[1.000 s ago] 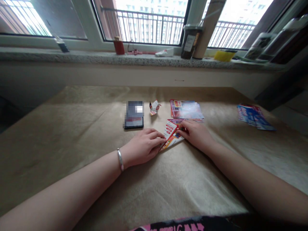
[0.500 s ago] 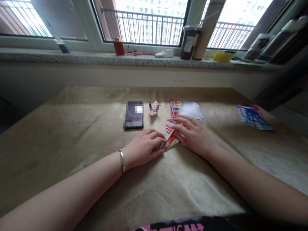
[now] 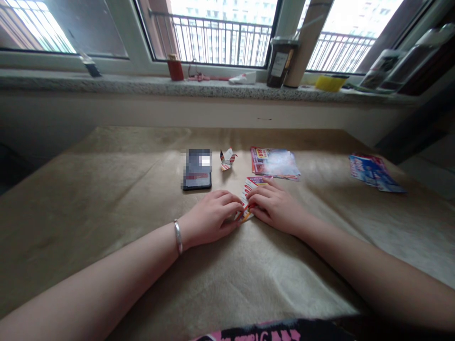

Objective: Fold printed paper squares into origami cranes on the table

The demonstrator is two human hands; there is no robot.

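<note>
Folded paper: red-and-white printed sheet (image 3: 248, 187), on the desk (image 3: 124, 189) between the two hands; upper left part and a narrow lower tip visible, the rest under fingers.
Left hand: bare hand (image 3: 210, 215), palm down, at the sheet's left edge. Fingers loosely curved and half spread, fingertips on the edge, thumb near the lower tip.
Left grip: partly open and touching the sheet; whether it pinches the paper or only presses it, cannot tell.
Right hand: bare hand (image 3: 279, 208), laid over the sheet's right part. Fingers bent and close together, tips pointing toward the left hand and just short of it.
Right grip: in contact with the sheet; undersides of the fingers hidden, so cannot tell if paper is grasped or pressed flat.
Left wrist: silver bracelet (image 3: 178, 237).
Beyond left hand: dark phone (image 3: 198, 181), lying flat, partly pixelated.
Right of phone: small folded paper bird (image 3: 227, 160), just beside it.
Beyond right hand: stack of flyers (image 3: 276, 162), near the sheet's upper edge.
Far right: blue flyers (image 3: 376, 173), fanned, well apart from both hands.
Windowsill: stone ledge (image 3: 220, 87) behind the desk; red jar (image 3: 175, 69), yellow box (image 3: 331, 83).
</note>
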